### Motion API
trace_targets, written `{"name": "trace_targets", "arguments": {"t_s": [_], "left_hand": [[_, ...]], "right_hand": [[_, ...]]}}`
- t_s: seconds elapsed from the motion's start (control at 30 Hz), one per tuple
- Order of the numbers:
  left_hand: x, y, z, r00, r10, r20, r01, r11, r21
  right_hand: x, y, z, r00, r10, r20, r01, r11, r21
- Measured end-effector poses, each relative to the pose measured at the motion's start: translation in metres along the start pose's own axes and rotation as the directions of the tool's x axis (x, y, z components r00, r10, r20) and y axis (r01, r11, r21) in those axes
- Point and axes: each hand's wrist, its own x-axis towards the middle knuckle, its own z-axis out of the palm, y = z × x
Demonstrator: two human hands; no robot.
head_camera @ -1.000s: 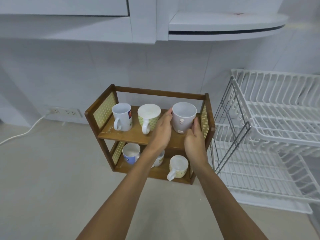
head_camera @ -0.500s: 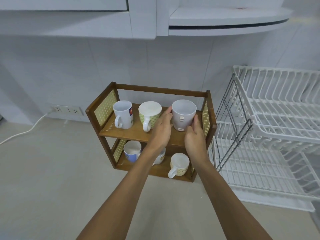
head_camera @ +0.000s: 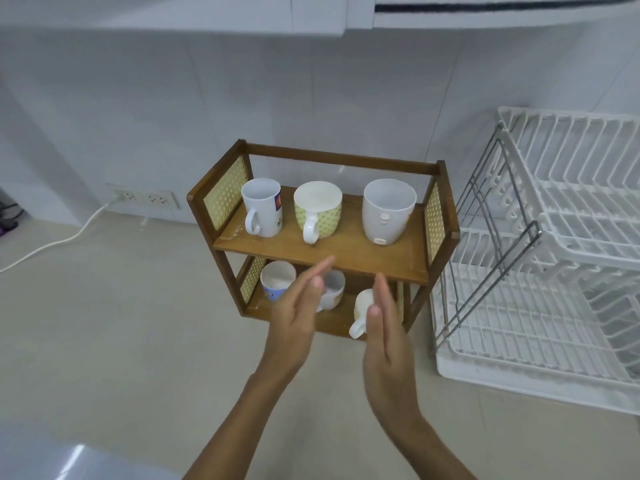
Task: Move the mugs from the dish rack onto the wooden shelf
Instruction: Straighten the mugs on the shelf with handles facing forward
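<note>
Both hands are letting go of the grey mug (head_camera: 388,216); half a second ago they were cupping its sides on the upper board, and now they are drawing back toward the person, clear of it. Left hand (head_camera: 298,311) and right hand (head_camera: 385,336) are hanging flat and wide, palms facing each other, holding nothing, in front of the lower board.

The grey mug is standing upright by itself at the 3 o'clock end of the shelf's (head_camera: 322,252) upper board, just beside the cane side panel, no handle showing from here. Judgement: that placement is finished.

Also on the upper board: a white mug (head_camera: 262,207) at the 9 o'clock end and a green mug (head_camera: 318,211) between the two, both with handles turned to 6 o'clock. All three are standing apart, none touching.

The lower board is carrying three more: a blue mug (head_camera: 277,280) toward 9 o'clock, a middle mug (head_camera: 333,289) and a cream mug (head_camera: 363,311) toward 3 o'clock, the last two partly hidden by the hands.

The rack (head_camera: 554,258), at 3 o'clock of the shelf on the tabletop (head_camera: 121,323), is showing no mugs on the tiers in view; its far end is cut off by the frame. Judgement: the task is looking complete or nearly so.
</note>
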Motion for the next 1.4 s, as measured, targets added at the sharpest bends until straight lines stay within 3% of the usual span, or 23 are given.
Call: {"name": "trace_targets", "arguments": {"t_s": [0.13, 0.27, 0.5, 0.7, 0.93, 1.17, 1.4], "left_hand": [[-0.033, -0.055, -0.033, 0.958, -0.25, -0.14, 0.253, 0.967, 0.003], [-0.032, -0.087, -0.053, 0.901, -0.391, -0.189, 0.403, 0.915, 0.028], [0.012, -0.114, -0.057, 0.876, -0.452, -0.169, 0.465, 0.885, 0.039], [0.042, -0.137, -0.064, 0.817, -0.544, -0.193, 0.53, 0.839, -0.119], [0.056, -0.155, -0.071, 0.773, -0.615, -0.152, 0.583, 0.785, -0.212], [0.076, -0.156, -0.074, 0.783, -0.62, -0.049, 0.61, 0.781, -0.134], [0.086, -0.159, -0.077, 0.788, -0.613, -0.064, 0.608, 0.79, -0.08]], "right_hand": [[-0.021, 0.031, 0.029, 0.978, 0.144, 0.154, -0.142, 0.99, -0.025], [-0.005, 0.052, 0.063, 0.937, 0.211, 0.277, -0.187, 0.976, -0.113], [0.086, 0.077, 0.125, 0.887, 0.328, 0.326, -0.221, 0.92, -0.324], [0.101, 0.108, 0.15, 0.858, 0.412, 0.307, -0.281, 0.877, -0.39], [0.087, 0.12, 0.154, 0.877, 0.357, 0.321, -0.241, 0.906, -0.349], [0.076, 0.128, 0.149, 0.807, 0.491, 0.329, -0.476, 0.87, -0.132], [0.072, 0.129, 0.159, 0.772, 0.54, 0.336, -0.561, 0.827, -0.039]]}}
